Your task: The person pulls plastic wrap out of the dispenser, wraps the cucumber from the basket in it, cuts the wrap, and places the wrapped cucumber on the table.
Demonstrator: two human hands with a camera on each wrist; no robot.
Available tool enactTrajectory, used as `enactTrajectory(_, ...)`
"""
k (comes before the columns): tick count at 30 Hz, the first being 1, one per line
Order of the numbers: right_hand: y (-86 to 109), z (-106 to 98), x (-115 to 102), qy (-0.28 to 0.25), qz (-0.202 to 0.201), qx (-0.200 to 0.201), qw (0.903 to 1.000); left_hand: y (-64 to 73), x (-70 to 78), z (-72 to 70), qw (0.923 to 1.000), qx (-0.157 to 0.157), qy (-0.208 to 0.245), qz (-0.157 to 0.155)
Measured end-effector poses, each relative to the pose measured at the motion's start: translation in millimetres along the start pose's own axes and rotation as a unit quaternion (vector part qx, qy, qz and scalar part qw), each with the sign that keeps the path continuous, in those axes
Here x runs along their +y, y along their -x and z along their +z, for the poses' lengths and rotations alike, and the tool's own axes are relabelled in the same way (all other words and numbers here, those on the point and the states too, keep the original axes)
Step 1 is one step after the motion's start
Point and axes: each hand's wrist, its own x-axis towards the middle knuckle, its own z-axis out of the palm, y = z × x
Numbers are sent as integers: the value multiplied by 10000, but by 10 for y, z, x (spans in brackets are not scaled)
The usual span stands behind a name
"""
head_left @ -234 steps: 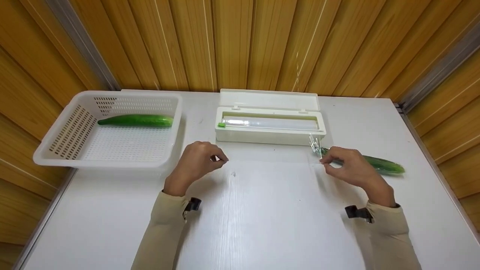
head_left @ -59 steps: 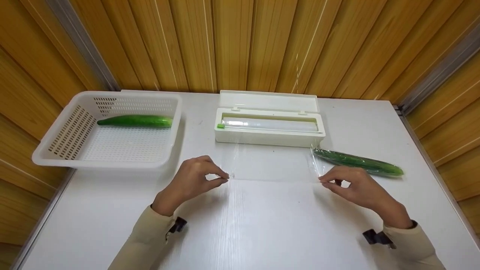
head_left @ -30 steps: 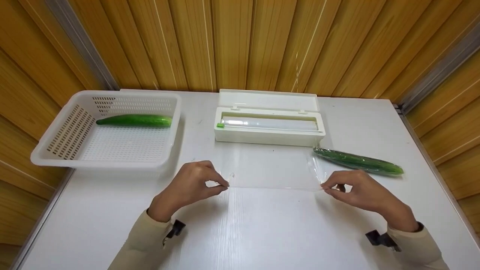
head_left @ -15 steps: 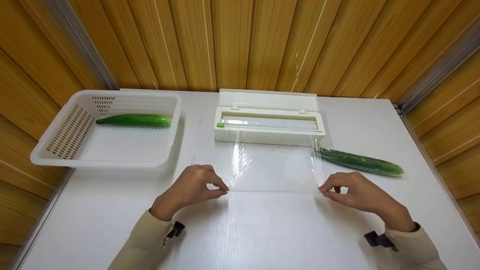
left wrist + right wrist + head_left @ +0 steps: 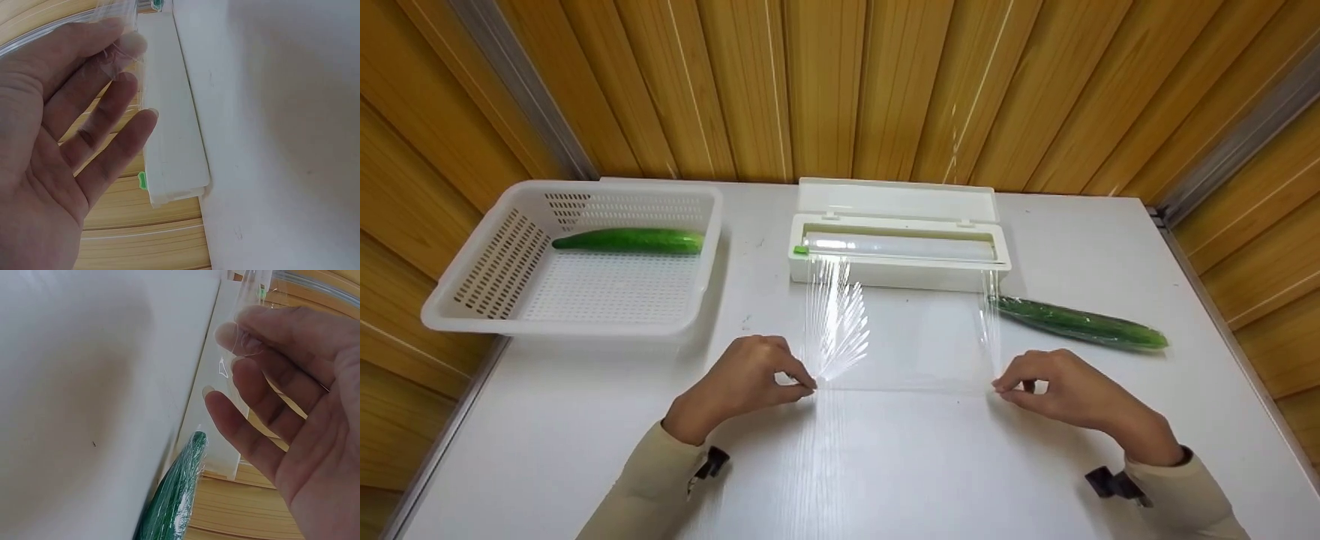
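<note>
A clear sheet of cling film [image 5: 915,345] stretches from the roll [image 5: 900,246] in a white dispenser box [image 5: 900,276] toward me. My left hand [image 5: 742,381] pinches its near left corner between thumb and forefinger; my right hand [image 5: 1065,394] pinches the near right corner. In the left wrist view the film bunches between thumb and forefinger of the left hand [image 5: 73,107], the other fingers spread. The right wrist view has the right hand [image 5: 298,388] pinching film the same way. A film-wrapped cucumber [image 5: 1084,322] lies beyond my right hand.
At the left stands a white perforated basket [image 5: 562,326] with a bare cucumber [image 5: 630,241] inside. The dispenser's lid [image 5: 896,199] is tipped back, and a green slider [image 5: 801,250] sits at its left end. Wood-patterned panels [image 5: 825,90] rise behind the white table [image 5: 885,472].
Both hands have drawn the film's edge toward me, away from the dispenser, so the stretched sheet is longer. Over the last half second it moved slightly nearer and looks tauter. Basket and cucumbers stayed put.
</note>
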Motion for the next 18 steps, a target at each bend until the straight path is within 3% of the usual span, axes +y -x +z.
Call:
enactTrajectory(7, 17, -3, -21, -124, 42, -71, 9999, 0, 21, -29, 9999, -15, 62, 79)
enactTrajectory(12, 25, 34, -21, -81, 275, -167, 9994, 6, 22, 6, 9995, -258, 66, -158)
enactTrajectory(15, 22, 76, -5, 111, 415, -233, 9988, 1, 17, 58, 9989, -365, -10, -295)
enactTrajectory(18, 5, 131, 19, 402, 504, -333, 9974, -16, 3, 116, 9985, -468, -170, -220)
